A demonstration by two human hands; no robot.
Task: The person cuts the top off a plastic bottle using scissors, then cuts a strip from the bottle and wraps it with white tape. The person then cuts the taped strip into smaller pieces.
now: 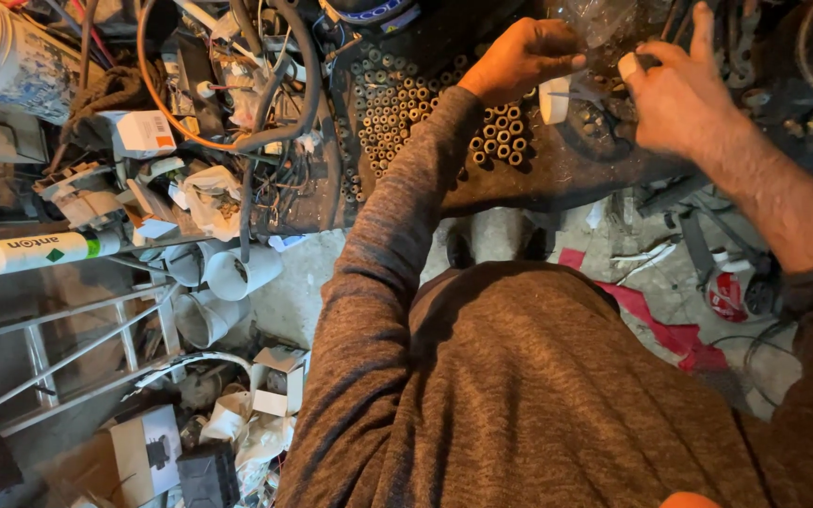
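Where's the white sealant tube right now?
In the head view, the white sealant tube lies on its side at far left, beside white pipe fittings.

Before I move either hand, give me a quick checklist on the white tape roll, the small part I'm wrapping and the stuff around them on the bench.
1. Left hand has a grip on the white tape roll: ok, the roll sits under its fingers.
2. Right hand holds the small white-wrapped part: ok, pinched at the fingertips.
3. Tape strand between roll and part is taut: cannot tell, too thin and blurred.
4. Rows of small metal sleeves on the bench stand undisturbed: ok, upright beside the left wrist.
5. Clear plastic bag is free of the hands: not ok, it lies right behind the fingers.
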